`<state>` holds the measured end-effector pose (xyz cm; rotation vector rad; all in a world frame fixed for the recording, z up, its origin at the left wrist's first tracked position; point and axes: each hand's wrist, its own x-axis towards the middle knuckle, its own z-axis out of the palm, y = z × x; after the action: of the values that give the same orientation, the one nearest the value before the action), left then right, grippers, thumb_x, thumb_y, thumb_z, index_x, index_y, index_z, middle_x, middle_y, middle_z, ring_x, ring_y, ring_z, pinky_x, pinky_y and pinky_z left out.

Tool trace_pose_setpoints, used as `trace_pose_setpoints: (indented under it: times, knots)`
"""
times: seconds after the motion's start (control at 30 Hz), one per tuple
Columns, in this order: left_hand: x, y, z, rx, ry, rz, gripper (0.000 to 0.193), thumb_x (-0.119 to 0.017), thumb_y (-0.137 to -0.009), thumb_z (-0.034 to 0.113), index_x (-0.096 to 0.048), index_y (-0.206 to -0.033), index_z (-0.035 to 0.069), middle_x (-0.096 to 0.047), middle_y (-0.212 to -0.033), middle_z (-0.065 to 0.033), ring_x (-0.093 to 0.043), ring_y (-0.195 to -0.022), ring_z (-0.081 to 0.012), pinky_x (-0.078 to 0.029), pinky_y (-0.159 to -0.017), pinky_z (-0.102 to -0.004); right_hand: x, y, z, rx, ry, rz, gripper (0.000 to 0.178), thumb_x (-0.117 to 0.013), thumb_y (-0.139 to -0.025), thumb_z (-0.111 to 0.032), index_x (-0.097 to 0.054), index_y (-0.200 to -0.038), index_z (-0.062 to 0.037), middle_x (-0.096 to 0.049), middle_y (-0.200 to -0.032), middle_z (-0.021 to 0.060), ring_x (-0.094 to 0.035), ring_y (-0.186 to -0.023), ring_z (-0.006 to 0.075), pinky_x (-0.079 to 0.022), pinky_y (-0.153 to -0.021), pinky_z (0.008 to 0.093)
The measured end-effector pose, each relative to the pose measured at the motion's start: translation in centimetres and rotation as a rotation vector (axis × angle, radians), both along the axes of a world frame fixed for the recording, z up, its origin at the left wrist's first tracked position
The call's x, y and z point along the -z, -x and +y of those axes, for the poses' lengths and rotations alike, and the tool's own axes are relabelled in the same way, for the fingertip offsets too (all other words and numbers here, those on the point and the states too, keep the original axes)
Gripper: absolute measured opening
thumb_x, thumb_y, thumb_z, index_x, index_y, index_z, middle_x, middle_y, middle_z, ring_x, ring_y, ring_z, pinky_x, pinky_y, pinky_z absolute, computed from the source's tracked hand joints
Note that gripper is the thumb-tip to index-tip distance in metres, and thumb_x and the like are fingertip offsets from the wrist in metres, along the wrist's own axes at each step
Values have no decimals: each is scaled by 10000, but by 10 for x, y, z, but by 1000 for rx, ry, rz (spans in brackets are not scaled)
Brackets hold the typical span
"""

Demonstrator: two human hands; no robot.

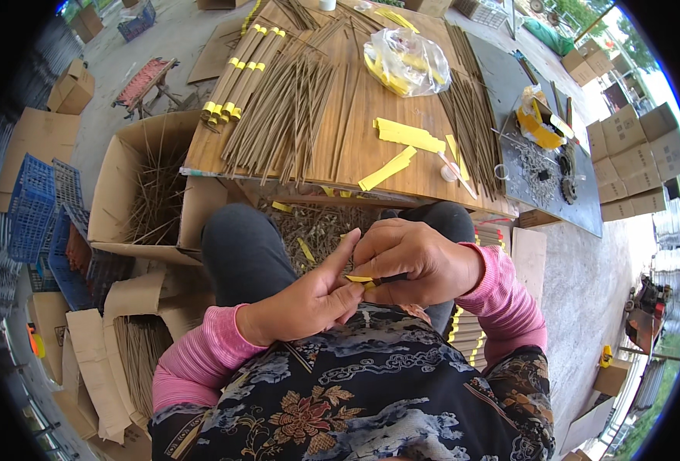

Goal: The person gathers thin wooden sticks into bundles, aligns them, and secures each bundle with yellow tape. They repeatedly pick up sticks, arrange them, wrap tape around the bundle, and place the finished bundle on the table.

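An open-air packing workshop: beyond the hands, a wooden desk (355, 131) heaped with thin brown sticks (286, 107) and yellow paper strips (409, 134), cardboard boxes (639, 161) stacked on concrete all around.

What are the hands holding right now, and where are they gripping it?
Both the left hand and right hand pinch a yellow paper strip at the end of a dark stick bundle, mostly hidden by the fingers.

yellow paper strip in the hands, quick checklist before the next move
1. Yellow strip pinched by both hands: ok.
2. Left hand fingertips on the strip: ok.
3. Right hand closed over a thin dark bundle: ok.
4. Strip wrapped fully round: cannot tell, fingers hide it.
5. Spare yellow strips on the wooden table: ok.
6. Loose sticks on the table: ok.
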<state>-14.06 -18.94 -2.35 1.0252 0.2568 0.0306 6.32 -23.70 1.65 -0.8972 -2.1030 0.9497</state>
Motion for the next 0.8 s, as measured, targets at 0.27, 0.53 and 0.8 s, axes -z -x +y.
trace_pose_setpoints:
  times: [0.27, 0.53, 0.8]
  knots:
    - [-6, -4, 4, -35, -13, 37, 682, -395, -946, 260, 90, -1392, 85, -431, -731, -6, -398, -589, -52, -366, -501, -171, 0, 0, 0, 76, 58, -19, 198, -706, -687, -88, -650, -871, -42, -596, -894, 90, -565, -864, 281, -441, -752, 360]
    - [0, -2, 5, 36, 85, 45, 611, -347, -951, 202, 60, -1405, 155, -435, -705, -28, -366, -544, -53, -343, -482, -163, -8, 1, 1, 40, -122, -121, 288, -720, -616, -43, -655, -896, -41, -566, -863, 65, -529, -805, 255, -418, -729, 362]
    - [-2, -4, 7, 22, 172, 100, 587, -318, -938, 154, 33, -1408, 162, -449, -688, -53, -350, -514, -68, -338, -476, -177, -9, 4, -6, 111, -288, -272, 362, -709, -555, -34, -654, -911, -66, -550, -881, 38, -520, -830, 251, -426, -742, 369]
